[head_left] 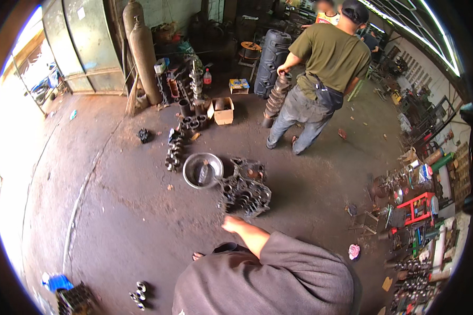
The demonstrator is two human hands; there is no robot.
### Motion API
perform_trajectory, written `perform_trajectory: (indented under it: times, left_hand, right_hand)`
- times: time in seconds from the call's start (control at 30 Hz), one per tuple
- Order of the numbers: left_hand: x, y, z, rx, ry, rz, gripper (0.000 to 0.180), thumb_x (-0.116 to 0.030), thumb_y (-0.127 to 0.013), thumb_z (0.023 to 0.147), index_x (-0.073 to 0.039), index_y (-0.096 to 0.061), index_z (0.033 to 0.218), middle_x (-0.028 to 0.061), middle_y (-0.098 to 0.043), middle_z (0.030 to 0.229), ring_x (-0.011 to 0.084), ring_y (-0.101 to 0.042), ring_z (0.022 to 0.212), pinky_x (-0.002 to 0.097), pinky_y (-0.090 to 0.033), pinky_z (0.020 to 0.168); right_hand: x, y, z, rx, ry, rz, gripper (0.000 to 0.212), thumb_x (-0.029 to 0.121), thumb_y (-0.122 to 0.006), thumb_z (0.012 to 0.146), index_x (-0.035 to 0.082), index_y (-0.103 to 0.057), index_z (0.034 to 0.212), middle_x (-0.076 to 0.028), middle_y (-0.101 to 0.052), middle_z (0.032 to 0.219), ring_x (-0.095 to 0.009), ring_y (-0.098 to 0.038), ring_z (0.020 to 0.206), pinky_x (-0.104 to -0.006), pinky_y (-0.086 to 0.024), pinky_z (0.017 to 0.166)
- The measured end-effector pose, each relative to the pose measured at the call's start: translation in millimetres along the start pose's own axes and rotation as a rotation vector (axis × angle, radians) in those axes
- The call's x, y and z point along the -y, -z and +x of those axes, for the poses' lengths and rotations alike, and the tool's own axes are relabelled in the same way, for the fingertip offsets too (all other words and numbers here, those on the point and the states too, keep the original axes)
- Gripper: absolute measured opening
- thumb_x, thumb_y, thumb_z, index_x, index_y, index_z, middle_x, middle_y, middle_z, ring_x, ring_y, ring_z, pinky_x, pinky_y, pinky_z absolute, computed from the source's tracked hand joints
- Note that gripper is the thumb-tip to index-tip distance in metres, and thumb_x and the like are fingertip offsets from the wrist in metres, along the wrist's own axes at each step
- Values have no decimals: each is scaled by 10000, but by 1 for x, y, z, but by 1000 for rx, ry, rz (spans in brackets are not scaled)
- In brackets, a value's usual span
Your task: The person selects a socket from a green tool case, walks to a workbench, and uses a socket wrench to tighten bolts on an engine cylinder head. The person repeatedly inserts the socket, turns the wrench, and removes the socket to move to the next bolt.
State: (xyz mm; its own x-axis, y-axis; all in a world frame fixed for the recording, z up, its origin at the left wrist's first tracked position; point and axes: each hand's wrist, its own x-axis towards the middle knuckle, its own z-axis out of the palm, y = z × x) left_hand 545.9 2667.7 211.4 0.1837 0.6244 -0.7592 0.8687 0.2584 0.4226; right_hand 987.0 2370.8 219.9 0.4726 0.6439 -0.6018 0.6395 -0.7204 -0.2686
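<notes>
My right arm, in a dark grey sleeve, reaches left and forward from the lower edge. My right hand (229,224) is just off the near left corner of a dark engine block (245,198) on the floor. The hand is small and blurred. Its fingers do not show well, nor can I see whether it touches the block. Open cavities show across the top of the block. Touching or very near its left side is a round metal basin (186,177) with a dark piece inside. My left hand is out of view.
A crankshaft (174,151) lies beyond the basin. Further back stand an open cardboard box (223,116) and gas cylinders (144,60). A co-worker (328,58) steadies a tall crankshaft (276,102). Small shiny metal parts (138,295) lie at lower left; a red frame (416,209) stands at right.
</notes>
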Motion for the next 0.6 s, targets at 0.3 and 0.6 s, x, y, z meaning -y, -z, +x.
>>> perform_trajectory:
  times: [0.3,0.6]
  left_hand:
    - [-264,192,250,-47,-196,76,139,-102,-550,884,1,-609,813,92,-585,656,195,-570,499,334,-448,408]
    - [-436,203,391,29,-427,106,197,-161,-695,853,24,-629,836,109,-625,683,210,-619,556,363,-528,497]
  right_hand:
    - [-109,-204,15,220,-781,246,375,281,-498,929,108,-750,1147,-140,-699,1209,-323,-662,1126,-436,-484,992]
    - [15,145,331,-145,-809,779,440,376,-732,838,-59,-685,882,-217,-701,828,-329,-701,742,-480,-552,665]
